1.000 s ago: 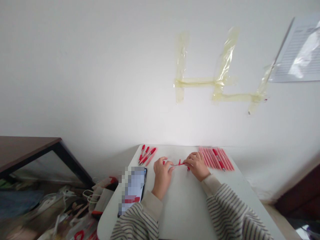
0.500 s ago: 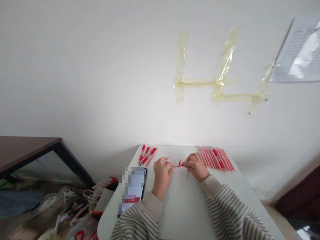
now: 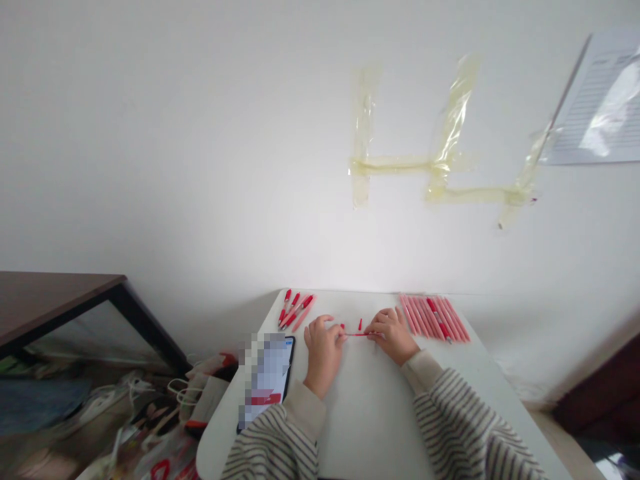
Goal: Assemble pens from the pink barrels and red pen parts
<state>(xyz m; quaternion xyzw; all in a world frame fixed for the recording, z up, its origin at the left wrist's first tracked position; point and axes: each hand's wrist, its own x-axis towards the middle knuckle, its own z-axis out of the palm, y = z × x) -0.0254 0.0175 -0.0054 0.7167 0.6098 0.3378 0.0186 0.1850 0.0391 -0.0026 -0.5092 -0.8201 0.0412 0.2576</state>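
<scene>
Over this past second the red nub (image 3: 343, 327) has come to show right by the tips of the left hand (image 3: 323, 347), and the rod (image 3: 357, 334) has levelled out, so I'd judge it steadied at both ends. It runs between the two grips: at three o'clock from the left fingertips, nine o'clock from those of the right hand (image 3: 395, 335). Both pinch it narrowly. Just off its middle, near twelve o'clock, is a red cone (image 3: 361, 325); loose pens (image 3: 295, 310) lie toward ten, the phone (image 3: 286, 373) toward eight.
</scene>
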